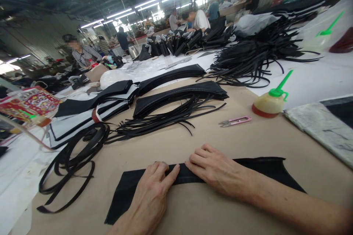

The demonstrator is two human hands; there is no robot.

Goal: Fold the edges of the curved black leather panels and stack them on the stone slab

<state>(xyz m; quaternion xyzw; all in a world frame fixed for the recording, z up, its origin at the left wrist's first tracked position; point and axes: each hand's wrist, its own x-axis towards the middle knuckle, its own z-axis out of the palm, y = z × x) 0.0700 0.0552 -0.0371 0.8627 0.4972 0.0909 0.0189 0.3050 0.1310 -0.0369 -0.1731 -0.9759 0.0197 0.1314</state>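
Observation:
A black curved leather-like panel [264,165] lies across the brown work surface in front of me, with a strip-like band along its edge. My left hand [153,191] is closed on the panel's middle, its thumb flat along the band and its fingers curled at the far edge. Just to the right, my right hand [217,170] grips the same band, fingers bent over the far edge and fingertips close to my left thumb. The palms cover part of the panel, and the undersides of the fingers are hidden.
Beyond my hands lie pink-handled thread snips [235,121] and a green-capped glue bottle [268,102]. Farther back are stacked black panels [179,97], loose black strips [162,117] and a coiled strip [74,158]. A stained slab [322,125] sits right. Several people work in the background.

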